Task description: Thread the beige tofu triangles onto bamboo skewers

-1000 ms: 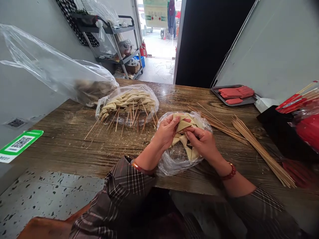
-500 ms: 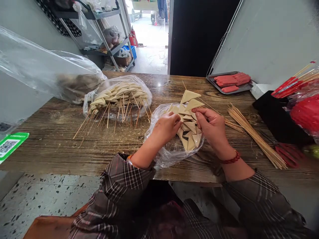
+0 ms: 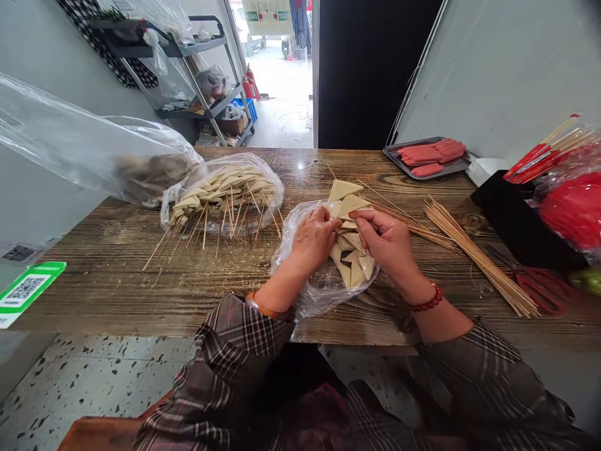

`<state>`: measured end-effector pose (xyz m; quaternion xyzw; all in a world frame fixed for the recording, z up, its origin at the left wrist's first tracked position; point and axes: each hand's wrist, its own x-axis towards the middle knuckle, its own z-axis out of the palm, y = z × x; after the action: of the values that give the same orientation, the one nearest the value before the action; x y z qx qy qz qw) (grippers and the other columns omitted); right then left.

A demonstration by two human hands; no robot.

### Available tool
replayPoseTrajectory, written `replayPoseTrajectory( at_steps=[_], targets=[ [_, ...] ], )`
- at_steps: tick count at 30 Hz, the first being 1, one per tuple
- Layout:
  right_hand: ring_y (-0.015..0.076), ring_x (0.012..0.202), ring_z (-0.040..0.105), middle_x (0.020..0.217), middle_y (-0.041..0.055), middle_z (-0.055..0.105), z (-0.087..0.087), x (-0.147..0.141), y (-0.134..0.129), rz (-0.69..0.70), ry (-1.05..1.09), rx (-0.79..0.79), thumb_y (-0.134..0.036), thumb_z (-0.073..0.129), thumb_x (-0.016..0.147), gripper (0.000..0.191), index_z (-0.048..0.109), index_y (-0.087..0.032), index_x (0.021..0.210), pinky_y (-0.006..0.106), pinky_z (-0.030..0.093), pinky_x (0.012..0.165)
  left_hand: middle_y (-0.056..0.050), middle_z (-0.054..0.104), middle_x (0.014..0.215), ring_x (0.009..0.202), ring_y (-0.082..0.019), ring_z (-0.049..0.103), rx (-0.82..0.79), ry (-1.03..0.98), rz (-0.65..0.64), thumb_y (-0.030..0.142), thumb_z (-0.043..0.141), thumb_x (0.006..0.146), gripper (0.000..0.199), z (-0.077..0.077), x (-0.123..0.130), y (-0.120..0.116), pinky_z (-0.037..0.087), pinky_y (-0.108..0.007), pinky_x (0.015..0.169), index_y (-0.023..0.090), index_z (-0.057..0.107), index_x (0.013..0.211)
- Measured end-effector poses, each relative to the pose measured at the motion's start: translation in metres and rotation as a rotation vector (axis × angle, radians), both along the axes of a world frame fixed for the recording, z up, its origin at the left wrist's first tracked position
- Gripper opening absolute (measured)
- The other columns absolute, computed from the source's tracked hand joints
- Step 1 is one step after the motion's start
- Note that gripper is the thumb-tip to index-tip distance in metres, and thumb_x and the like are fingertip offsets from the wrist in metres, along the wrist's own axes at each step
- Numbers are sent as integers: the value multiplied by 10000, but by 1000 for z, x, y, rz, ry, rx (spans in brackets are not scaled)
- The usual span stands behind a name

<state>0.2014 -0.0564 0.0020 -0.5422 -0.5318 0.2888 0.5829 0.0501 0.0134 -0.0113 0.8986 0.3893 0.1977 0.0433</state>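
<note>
Several pale tan triangular pieces (image 3: 357, 270) lie in an opened clear plastic bag (image 3: 319, 300) in front of me. Above them my right hand (image 3: 385, 238) pinches a folded triangle (image 3: 352, 204) by its lower right edge. Another triangle (image 3: 344, 189) sits just beyond it, with a thin stick's tip (image 3: 331, 170) showing past it. My left hand (image 3: 315, 237) is closed, fingertips together near the same triangle; what its fingers grip is hidden. To the left, a second bag holds a pile of skewered triangles (image 3: 230, 185), sticks pointing toward me.
Loose bamboo sticks (image 3: 483, 260) lie on the right, near red-handled scissors (image 3: 544, 288). A black tray (image 3: 441, 170) of pink items stands at the back right, beside a black box (image 3: 507, 213). A large plastic bag (image 3: 154, 169) is at left.
My left hand has come closer to the triangles at the right fingertips. The held triangle and its stick have dropped slightly and shifted left. The whole view has shifted a little.
</note>
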Motion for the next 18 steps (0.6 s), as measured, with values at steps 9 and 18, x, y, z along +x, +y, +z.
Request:
replayPoseTrajectory(
  at_steps=[9,18],
  targets=[
    [84,453,427,531,-48,517,-2,6,1,-37,-37,-16,-394,571,891,296,729,-168,999,216,335,454,-50,658,876,868,-181,585,-332,-625,-40,243,549,884,141,3,-9,6,481,-356,856,171,657,831],
    [81,455,409,534,-48,502,0,4,-7,18,29,-49,-383,621,877,279,732,-166,1013,205,315,430,-55,709,852,720,-139,717,-1172,-1523,-9,184,694,821,209,32,-25,1,558,-225,679,124,615,1005]
  ],
)
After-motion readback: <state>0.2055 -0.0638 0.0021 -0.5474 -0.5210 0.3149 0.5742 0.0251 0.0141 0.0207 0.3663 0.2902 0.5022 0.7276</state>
